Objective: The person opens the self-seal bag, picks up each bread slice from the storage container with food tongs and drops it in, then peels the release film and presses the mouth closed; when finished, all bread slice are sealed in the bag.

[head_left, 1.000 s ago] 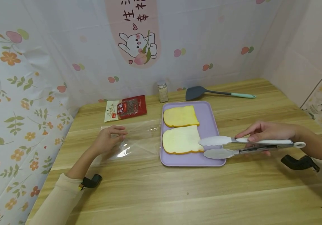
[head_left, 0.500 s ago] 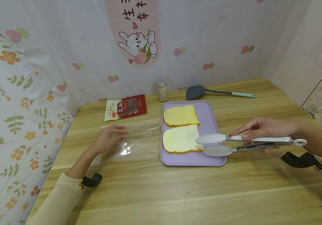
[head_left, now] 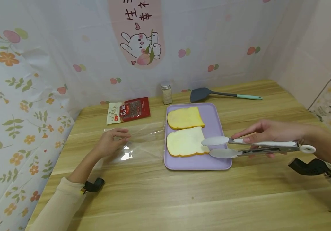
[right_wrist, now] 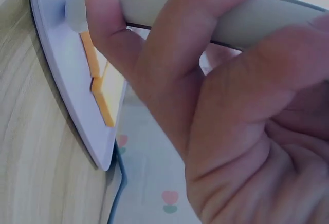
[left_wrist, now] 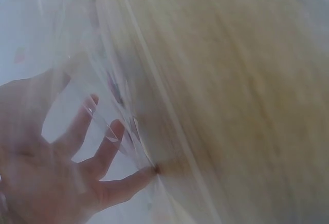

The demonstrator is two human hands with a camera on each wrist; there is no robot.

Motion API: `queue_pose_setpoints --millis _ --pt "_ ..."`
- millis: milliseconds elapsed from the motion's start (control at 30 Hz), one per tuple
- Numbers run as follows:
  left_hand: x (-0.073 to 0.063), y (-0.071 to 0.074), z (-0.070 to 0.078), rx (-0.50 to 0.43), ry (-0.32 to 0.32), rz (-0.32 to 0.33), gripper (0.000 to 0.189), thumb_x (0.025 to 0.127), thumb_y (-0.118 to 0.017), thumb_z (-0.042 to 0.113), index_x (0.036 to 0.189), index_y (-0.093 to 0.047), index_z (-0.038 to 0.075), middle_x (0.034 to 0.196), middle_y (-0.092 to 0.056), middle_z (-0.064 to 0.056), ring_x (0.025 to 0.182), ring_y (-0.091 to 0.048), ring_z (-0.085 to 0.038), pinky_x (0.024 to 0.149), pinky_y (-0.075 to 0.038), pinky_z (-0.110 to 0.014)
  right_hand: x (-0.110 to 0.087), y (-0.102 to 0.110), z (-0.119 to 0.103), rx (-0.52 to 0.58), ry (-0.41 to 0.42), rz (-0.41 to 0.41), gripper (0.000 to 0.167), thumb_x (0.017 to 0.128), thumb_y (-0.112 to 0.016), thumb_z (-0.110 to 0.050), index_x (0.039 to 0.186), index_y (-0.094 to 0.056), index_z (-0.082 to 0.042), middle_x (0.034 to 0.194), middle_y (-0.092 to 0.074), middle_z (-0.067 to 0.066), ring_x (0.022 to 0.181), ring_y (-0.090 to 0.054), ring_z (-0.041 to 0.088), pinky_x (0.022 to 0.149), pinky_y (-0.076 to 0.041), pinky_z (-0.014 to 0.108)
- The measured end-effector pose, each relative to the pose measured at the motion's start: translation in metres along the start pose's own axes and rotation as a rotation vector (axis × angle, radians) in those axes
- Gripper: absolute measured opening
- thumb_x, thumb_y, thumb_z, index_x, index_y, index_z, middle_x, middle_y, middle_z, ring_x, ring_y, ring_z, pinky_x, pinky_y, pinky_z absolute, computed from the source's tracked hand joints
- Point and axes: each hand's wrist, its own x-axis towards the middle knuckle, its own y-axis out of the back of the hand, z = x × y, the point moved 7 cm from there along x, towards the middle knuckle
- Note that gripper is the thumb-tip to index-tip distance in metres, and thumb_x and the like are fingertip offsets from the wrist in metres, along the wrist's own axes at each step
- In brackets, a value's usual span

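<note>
Kitchen-like table [head_left: 153, 199]: spatula [head_left: 211, 93], tongs [head_left: 272, 143], bread [head_left: 185, 141]

Free passage: wide front strip of desk [head_left: 168, 202], before lilac tray [head_left: 212, 119]; second gap at right rear, between spatula [head_left: 224, 94] and right hand [head_left: 275, 130]. Obstacles: tongs [head_left: 269, 143] in right hand, blocking tray's right front side, tips at nearer bread slice [head_left: 184, 141]; left hand [head_left: 111, 142] and transparent film [head_left: 145, 146] occupying left approach; red packet [head_left: 130, 110] and upright jar [head_left: 166, 94] hemming back left; patterned curtain [head_left: 194, 32] closing rear.

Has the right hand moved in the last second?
Yes, slightly: in the head view the right hand, holding the tongs, has shifted left, its fingertips now nearer the purple tray's right edge.
</note>
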Motion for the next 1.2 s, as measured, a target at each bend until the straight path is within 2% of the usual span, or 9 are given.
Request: queue_pose_setpoints --millis 133,233,333,433,533,733,967,1200 --pt "0.000 0.000 -0.002 0.000 0.008 0.000 0.017 0.091 -0.070 0.004 0.108 -0.076 0.000 0.124 -0.065 -0.020 0.122 -0.056 -0.040 0.102 -0.043 -0.055 0.004 -0.002 -0.001 -0.005 -0.057 -0.028 0.041 0.106 -0.048 -0.016 0.146 -0.044 -0.009 0.106 -0.064 0.032 0.060 -0.062 0.017 0.046 -0.051 0.026" --pt "0.000 -0.001 -0.002 0.002 0.019 -0.004 0.017 0.092 -0.070 0.005 0.108 -0.076 0.000 0.125 -0.065 -0.019 0.123 -0.055 -0.040 0.102 -0.042 -0.055 0.006 -0.001 -0.001 0.012 -0.094 -0.052 0.036 0.105 -0.049 -0.017 0.138 -0.038 -0.009 0.101 -0.065 0.030 0.057 -0.059 0.015 0.045 -0.049 0.022" --pt "-0.001 -0.002 -0.002 0.000 0.028 -0.016 0.018 0.093 -0.069 0.006 0.109 -0.075 0.000 0.127 -0.064 -0.019 0.124 -0.054 -0.040 0.102 -0.042 -0.056 0.008 0.000 -0.003 0.006 -0.085 -0.073 0.031 0.105 -0.050 -0.015 0.132 -0.037 -0.009 0.099 -0.065 0.028 0.057 -0.058 0.013 0.047 -0.049 0.021" --pt "-0.002 -0.002 0.000 -0.002 0.028 -0.029 0.019 0.094 -0.068 0.008 0.110 -0.074 0.000 0.128 -0.063 -0.020 0.126 -0.052 -0.041 0.102 -0.042 -0.057 0.009 0.005 -0.006 -0.050 -0.030 -0.060 0.029 0.103 -0.052 -0.012 0.130 -0.042 -0.005 0.098 -0.064 0.028 0.061 -0.058 0.014 0.050 -0.052 0.024" --pt "-0.002 -0.002 0.002 -0.002 0.021 -0.031 0.020 0.094 -0.068 0.009 0.110 -0.074 -0.001 0.128 -0.063 -0.020 0.126 -0.052 -0.042 0.100 -0.043 -0.057 0.011 0.011 -0.008 -0.131 -0.013 -0.014 0.033 0.102 -0.055 -0.012 0.133 -0.045 -0.002 0.100 -0.064 0.028 0.064 -0.059 0.016 0.051 -0.053 0.027" --pt "-0.001 0.000 0.003 0.002 0.012 -0.017 0.019 0.094 -0.069 0.008 0.110 -0.074 -0.001 0.127 -0.063 -0.021 0.124 -0.054 -0.042 0.098 -0.046 -0.055 0.022 0.014 -0.010 -0.218 -0.045 0.027 0.052 0.100 -0.060 -0.018 0.139 -0.041 0.009 0.099 -0.067 0.021 0.056 -0.057 0.015 0.050 -0.053 0.031" --pt "0.000 -0.002 0.001 0.012 0.007 0.001 0.018 0.091 -0.071 0.006 0.107 -0.076 0.001 0.125 -0.065 -0.019 0.122 -0.056 -0.040 0.097 -0.047 -0.054 0.028 0.018 -0.009 -0.200 -0.097 -0.003 0.030 0.101 -0.058 -0.020 0.112 -0.063 0.008 0.087 -0.067 0.016 0.058 -0.057 0.011 0.051 -0.051 0.026" --pt "-0.001 -0.001 0.001 0.008 0.030 -0.004 0.017 0.092 -0.070 0.006 0.107 -0.076 0.001 0.126 -0.064 -0.020 0.124 -0.054 -0.041 0.102 -0.042 -0.057 0.032 0.018 0.003 -0.189 -0.118 -0.044 0.028 0.101 -0.058 -0.021 0.106 -0.064 0.006 0.079 -0.064 0.010 0.056 -0.054 0.010 0.049 -0.048 0.023"
